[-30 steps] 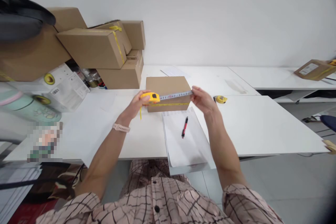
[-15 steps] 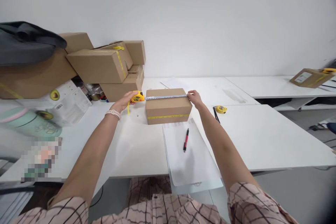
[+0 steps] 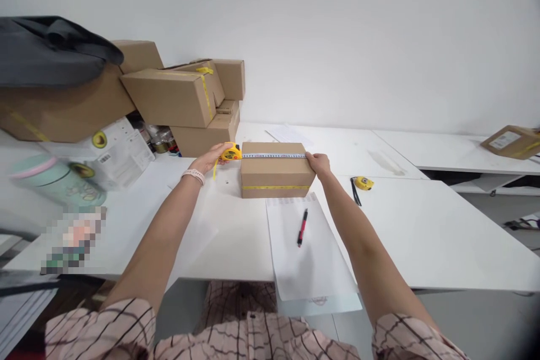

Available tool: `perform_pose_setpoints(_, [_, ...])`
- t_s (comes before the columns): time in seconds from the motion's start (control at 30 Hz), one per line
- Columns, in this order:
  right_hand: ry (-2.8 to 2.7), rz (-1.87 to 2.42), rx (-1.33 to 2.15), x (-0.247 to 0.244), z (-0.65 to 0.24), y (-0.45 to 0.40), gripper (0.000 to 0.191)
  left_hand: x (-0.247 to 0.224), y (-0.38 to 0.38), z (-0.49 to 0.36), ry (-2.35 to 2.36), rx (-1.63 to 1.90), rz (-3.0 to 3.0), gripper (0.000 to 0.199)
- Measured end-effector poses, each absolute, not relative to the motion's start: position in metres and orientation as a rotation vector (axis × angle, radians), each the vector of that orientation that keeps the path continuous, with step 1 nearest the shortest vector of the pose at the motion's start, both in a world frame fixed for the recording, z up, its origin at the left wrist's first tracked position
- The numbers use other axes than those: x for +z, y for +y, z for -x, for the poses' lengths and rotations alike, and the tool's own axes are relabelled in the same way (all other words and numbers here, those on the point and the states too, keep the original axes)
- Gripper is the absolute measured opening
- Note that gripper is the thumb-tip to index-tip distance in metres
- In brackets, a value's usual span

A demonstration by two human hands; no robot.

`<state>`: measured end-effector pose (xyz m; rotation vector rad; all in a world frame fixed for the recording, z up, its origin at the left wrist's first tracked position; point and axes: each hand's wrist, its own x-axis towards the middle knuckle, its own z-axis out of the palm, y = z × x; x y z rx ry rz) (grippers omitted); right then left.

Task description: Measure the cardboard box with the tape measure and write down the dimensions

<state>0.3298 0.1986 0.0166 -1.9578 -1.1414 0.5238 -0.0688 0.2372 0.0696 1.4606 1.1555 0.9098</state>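
My left hand (image 3: 213, 158) is closed around a yellow tape measure (image 3: 231, 152) at the left end of a cardboard box (image 3: 276, 171). From its case the white blade (image 3: 272, 156) stretches across the box top to the right edge. There my right hand (image 3: 318, 163) pinches the blade's end against the box. A yellow strip (image 3: 274, 187) runs along the box's front face. Just in front of the box lie paper sheets (image 3: 291, 270) with a red and black pen (image 3: 302, 228) on them.
A second yellow tape measure (image 3: 363, 183) with a black strap lies right of my right forearm. Stacked cardboard boxes (image 3: 169, 95), a dark bag (image 3: 54, 56) and a mint green bottle (image 3: 59, 180) stand at the left. Another box (image 3: 510, 142) sits far right, and a wall rises behind.
The view has shifted and tilted slightly, so the scene sits a little further right. Both hands keep the blade stretched over the box; the blade lies closer to level in view.
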Motion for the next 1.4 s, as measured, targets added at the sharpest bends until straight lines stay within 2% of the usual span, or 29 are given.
perform_pose_setpoints(0.3, [-1.142,2.021,0.474,0.024,-0.326,0.195,0.035,0.073,0.246,0.074,1.165,0.795,-1.456,0.041])
perform_pose_setpoints(0.7, [-1.122,2.013,0.493,0.030,-0.327,0.193,0.029,0.092,0.235,0.071,1.184,0.850,-1.481,0.045])
perform_pose_setpoints(0.83, [-1.070,1.804,0.446,0.042,-0.331,0.200,0.027,0.103,0.183,0.065,0.973,0.753,-1.567,0.041])
perform_pose_setpoints(0.97, [-1.266,1.604,0.459,0.053,-0.310,0.211,0.027,0.074,0.092,0.026,0.746,0.448,-1.477,0.044])
perform_pose_setpoints(1.13, [-1.476,1.645,0.522,0.057,-0.271,0.236,0.026,0.033,0.032,-0.044,0.667,0.701,-1.090,0.050])
perform_pose_setpoints(1.3, [-1.494,1.811,0.473,0.056,-0.261,0.260,0.034,0.042,0.052,-0.079,0.721,0.811,-1.047,0.048])
perform_pose_setpoints(1.4, [-1.492,1.828,0.434,0.057,-0.257,0.266,0.031,0.051,0.064,-0.088,0.797,0.813,-0.997,0.047])
